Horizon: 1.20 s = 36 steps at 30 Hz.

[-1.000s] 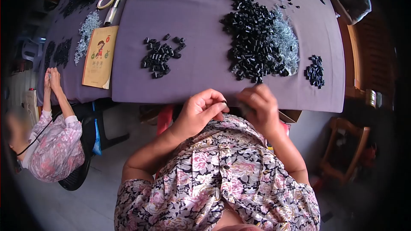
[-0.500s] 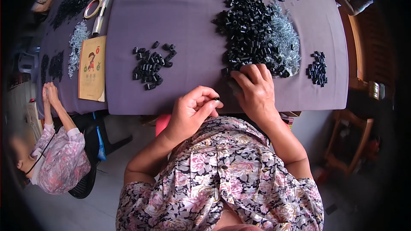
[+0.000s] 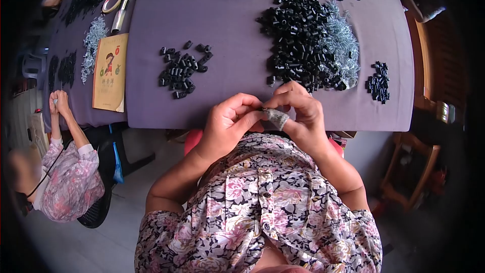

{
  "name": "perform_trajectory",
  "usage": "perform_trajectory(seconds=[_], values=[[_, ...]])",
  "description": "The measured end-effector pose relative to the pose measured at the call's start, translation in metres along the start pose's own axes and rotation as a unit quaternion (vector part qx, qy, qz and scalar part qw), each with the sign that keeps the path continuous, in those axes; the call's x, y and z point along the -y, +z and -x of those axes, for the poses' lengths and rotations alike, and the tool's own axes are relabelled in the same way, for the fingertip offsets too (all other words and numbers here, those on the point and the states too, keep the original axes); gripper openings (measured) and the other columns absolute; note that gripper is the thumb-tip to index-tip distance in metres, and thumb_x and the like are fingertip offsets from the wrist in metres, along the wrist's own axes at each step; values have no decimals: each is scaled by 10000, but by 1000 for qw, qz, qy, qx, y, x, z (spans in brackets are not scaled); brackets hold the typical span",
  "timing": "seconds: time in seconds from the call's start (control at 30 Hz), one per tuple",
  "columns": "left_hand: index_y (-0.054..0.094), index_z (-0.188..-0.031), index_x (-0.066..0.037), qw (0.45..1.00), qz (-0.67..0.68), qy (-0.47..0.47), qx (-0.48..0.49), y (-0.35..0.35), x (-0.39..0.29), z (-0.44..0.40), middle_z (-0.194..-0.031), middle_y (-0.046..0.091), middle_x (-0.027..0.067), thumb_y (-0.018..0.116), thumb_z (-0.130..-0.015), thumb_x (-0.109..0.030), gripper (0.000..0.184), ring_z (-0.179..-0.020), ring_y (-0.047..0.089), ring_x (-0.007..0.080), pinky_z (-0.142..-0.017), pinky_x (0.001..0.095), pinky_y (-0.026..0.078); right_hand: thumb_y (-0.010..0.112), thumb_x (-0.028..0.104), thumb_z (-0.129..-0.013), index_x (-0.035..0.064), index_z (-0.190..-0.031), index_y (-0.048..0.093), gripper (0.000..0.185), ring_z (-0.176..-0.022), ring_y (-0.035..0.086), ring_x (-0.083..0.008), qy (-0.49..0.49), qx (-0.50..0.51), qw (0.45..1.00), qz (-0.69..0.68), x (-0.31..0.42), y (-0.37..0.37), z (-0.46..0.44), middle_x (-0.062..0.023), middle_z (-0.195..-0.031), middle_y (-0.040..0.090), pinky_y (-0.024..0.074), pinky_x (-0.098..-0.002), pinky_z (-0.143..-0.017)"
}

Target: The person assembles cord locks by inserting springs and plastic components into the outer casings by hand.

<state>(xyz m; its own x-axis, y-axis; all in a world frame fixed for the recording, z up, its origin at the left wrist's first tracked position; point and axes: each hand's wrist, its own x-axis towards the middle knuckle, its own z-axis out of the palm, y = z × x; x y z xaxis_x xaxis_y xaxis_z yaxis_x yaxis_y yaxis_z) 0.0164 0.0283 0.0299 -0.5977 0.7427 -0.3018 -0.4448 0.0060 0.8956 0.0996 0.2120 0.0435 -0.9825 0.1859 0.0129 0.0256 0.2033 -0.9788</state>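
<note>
In front of my belly, at the table's near edge, my two hands meet fingertip to fingertip. My left hand [image 3: 230,121] is closed in a pinch on a small black piece [image 3: 262,108], mostly covered by the fingers. From the other side my right hand [image 3: 305,116] pinches at the same spot; whether it has a separate part is hidden. Its thumb wears a grey wrap [image 3: 276,118]. Just beyond lies a big heap of short black tubular pieces [image 3: 298,35], with a pile of clear, shiny small parts [image 3: 341,43] along its right side.
A smaller group of black pieces [image 3: 183,68] lies left, and slim black pieces [image 3: 378,83] lie right. On the adjoining table are a yellow booklet [image 3: 109,73], a tape roll [image 3: 113,1] and a clear roll [image 3: 123,7]. Another person [image 3: 70,177] sits at left, hands together.
My right hand has come back from the edge of the black heap to my left hand, and their fingertips now meet. The view has shifted slightly.
</note>
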Motion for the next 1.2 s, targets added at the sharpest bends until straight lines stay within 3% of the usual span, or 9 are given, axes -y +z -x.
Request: perform_trajectory(seconds=[0.07,0.27,0.43,0.53,0.73,0.93,1.03,1.2], values=[[585,-1168,33,1000,6,-6,13,-1,2,1,-997,708,77,603,-1012,-43,175,-842,685,109,-765,231,564,713,-15,-814,32,-958,733,153,-910,595,-152,49,-3,996,-71,-6,5,5,-53,-976,602,484,-279,-754],[614,-1128,28,1000,10,0,12,2,2,3,-995,723,79,623,-1003,-57,151,-892,680,99,-769,239,575,673,-39,-874,-5,-958,719,101,-901,589,-127,68,-1,968,-241,-9,3,5,-43,-981,576,496,-262,-779],[615,-1130,29,1000,-7,3,16,2,4,2,-1006,725,85,623,-1001,-54,153,-916,685,103,-780,244,576,662,-49,-874,-9,-970,713,116,-909,598,-130,37,-13,990,-138,-13,5,6,-54,-990,574,511,-265,-793],[615,-1130,31,1000,-9,8,21,1,5,2,-1007,726,86,622,-1002,-54,154,-919,687,105,-784,245,576,657,-51,-872,-10,-974,711,122,-917,600,-125,90,-9,978,-186,-11,5,7,-54,-1001,572,517,-264,-809],[613,-1138,27,1000,1,-9,16,3,3,2,-1010,726,85,619,-1005,-60,159,-921,687,107,-791,248,574,657,-38,-881,-22,-971,704,103,-910,608,-119,35,-7,984,-175,-13,8,9,-59,-1000,569,529,-262,-784],[616,-1133,24,1000,-6,9,23,1,7,3,-1007,727,79,628,-1002,-70,161,-918,687,108,-793,245,571,662,-29,-887,-23,-970,706,94,-938,603,-120,106,5,966,-235,-10,6,6,-57,-999,569,522,-273,-817],[617,-1128,23,1000,-6,1,21,1,6,2,-1007,727,79,624,-1003,-65,153,-918,688,108,-792,244,572,660,-28,-887,-25,-969,702,93,-947,603,-122,57,14,978,-203,-14,6,6,-56,-999,563,517,-277,-831],[614,-1123,27,1000,-2,6,16,2,4,3,-1006,724,81,615,-1003,-45,140,-921,689,112,-789,246,577,653,-23,-891,-29,-987,692,104,-951,602,-124,81,20,973,-215,-13,7,7,-49,-1011,552,510,-276,-854]])
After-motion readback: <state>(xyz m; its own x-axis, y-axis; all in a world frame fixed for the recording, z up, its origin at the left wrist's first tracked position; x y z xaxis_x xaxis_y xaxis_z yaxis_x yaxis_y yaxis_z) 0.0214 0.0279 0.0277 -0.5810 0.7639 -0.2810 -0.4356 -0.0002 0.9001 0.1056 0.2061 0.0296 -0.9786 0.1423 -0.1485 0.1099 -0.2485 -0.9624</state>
